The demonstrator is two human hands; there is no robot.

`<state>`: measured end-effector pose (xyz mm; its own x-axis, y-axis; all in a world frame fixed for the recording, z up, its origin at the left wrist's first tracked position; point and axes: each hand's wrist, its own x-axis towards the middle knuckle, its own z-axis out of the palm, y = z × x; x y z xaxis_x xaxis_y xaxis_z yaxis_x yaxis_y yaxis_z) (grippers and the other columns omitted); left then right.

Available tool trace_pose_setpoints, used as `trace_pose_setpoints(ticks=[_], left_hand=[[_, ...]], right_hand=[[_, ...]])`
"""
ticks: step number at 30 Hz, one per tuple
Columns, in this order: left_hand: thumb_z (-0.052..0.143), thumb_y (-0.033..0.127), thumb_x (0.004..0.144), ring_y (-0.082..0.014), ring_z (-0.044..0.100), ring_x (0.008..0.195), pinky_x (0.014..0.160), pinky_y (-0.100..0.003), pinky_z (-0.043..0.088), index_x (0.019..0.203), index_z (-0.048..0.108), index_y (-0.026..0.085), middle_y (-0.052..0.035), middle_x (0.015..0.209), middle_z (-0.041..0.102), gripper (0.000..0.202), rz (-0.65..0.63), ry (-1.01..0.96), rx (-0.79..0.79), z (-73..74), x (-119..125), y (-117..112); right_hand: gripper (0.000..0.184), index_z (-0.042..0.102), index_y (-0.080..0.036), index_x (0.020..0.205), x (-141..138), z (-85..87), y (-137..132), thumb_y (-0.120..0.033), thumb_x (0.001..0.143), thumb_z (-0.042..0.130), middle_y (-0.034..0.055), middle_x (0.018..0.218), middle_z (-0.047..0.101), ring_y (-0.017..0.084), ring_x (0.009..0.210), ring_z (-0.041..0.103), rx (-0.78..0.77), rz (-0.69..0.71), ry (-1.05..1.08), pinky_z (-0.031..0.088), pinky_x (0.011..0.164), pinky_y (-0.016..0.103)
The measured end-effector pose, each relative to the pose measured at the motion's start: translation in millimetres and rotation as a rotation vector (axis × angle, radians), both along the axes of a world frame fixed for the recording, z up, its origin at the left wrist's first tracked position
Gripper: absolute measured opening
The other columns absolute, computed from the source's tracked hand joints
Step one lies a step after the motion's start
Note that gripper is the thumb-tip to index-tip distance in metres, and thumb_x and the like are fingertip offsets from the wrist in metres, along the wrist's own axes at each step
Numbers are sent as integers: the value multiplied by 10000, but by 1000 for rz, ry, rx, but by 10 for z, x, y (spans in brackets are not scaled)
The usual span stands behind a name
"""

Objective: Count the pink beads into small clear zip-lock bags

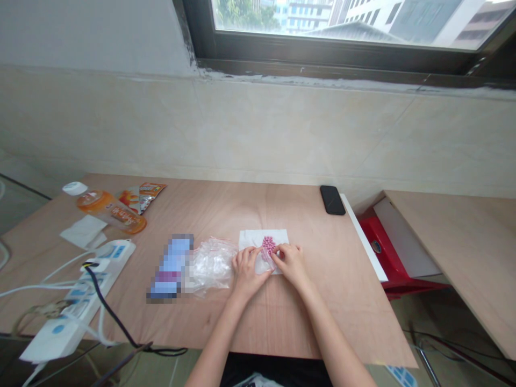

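A small clear plastic bag (264, 262) lies between my two hands, over a white paper sheet (248, 237). My left hand (246, 267) grips the bag's left side between thumb and fingers. A cluster of small pink beads (268, 243) rests on the sheet, just beyond the bag's upper edge. At the bag's right side, touching the beads, my right hand (293, 263) has thumb and forefinger pinched together. Whether those fingertips hold a bead or the bag's edge is too small to tell. A pile of clear plastic bags (213, 264) sits directly left of my left hand.
Left of the bag pile lies a blurred-out phone-like object (171, 267). A white power strip (84, 295) with cables, an orange-labelled bottle (115, 211), a tissue (84, 231) and a snack packet (151, 193) occupy the left. A black phone (332, 200) lies back right.
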<state>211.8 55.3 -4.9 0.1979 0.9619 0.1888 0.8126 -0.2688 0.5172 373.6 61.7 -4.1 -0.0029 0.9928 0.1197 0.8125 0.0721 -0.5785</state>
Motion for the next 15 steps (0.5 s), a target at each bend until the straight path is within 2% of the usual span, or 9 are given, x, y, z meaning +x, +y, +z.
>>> trace_pose_setpoints(ticks=[9,15], left_hand=[[695,399,659,-257,467,1062,932,-405,315,1175,551,274,-53,1137,559,550,0,6,0,-10,-5,0],[705,408,652,-249,465,1067,939,-406,305,1168,545,276,-49,1136,558,556,3,-12,-3,-23,-3,-5]], right_hand=[[203,641,-203,763,-4,5,26,-351,840,525,11,697,634,158,716,561,0,11,-24,266,730,289],[206,661,-209,784,21,40,9,-371,831,544,-3,667,630,145,646,561,-13,-4,125,308,709,279]])
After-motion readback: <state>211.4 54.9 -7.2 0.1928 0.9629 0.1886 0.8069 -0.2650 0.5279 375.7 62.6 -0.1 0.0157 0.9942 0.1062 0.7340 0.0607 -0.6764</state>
